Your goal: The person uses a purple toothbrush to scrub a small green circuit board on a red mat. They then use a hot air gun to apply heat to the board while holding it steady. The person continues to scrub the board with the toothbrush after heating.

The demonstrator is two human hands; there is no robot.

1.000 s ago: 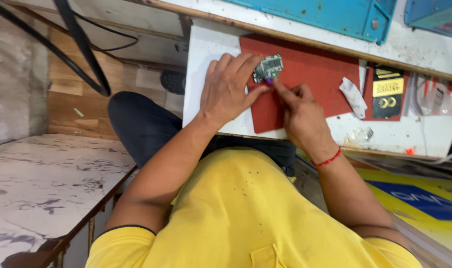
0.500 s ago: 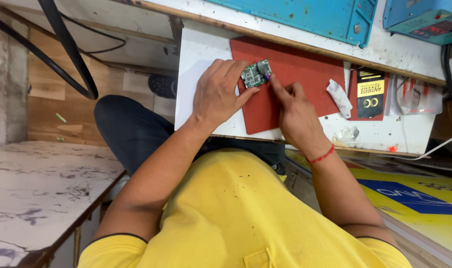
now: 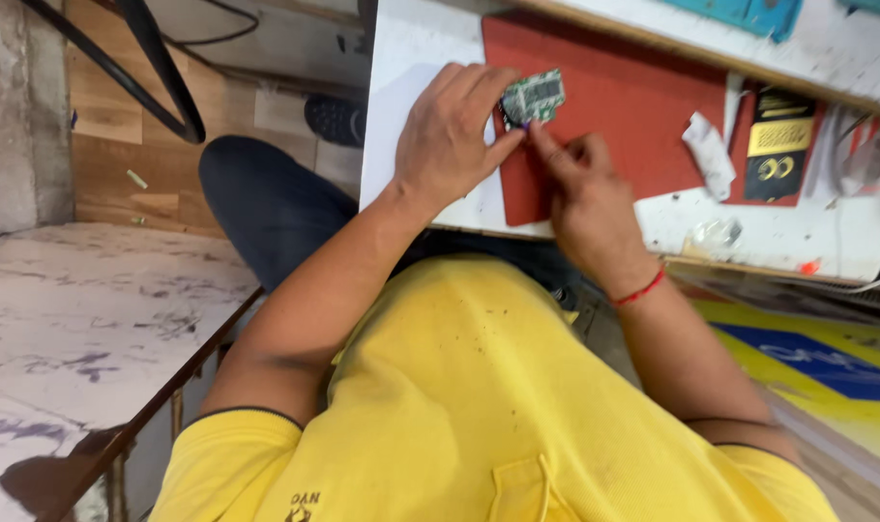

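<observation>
Over the red mat point(image 3: 633, 106) on the white worktop point(image 3: 401, 97), a small green circuit board point(image 3: 534, 96) is pinched by the left hand point(image 3: 450, 140). At five o'clock of the board, the right hand point(image 3: 585, 198) is curled, its fingertips point(image 3: 535, 132) pressed together at the board's lower edge.

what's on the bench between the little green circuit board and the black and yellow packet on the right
In the head view, bare red mat fills most of the stretch from circuit board to packet; a crumpled white scrap lies just before the packet.

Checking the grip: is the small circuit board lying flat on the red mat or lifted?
Lifted: the circuit board is tilted, pinched by left hand fingers.
</observation>
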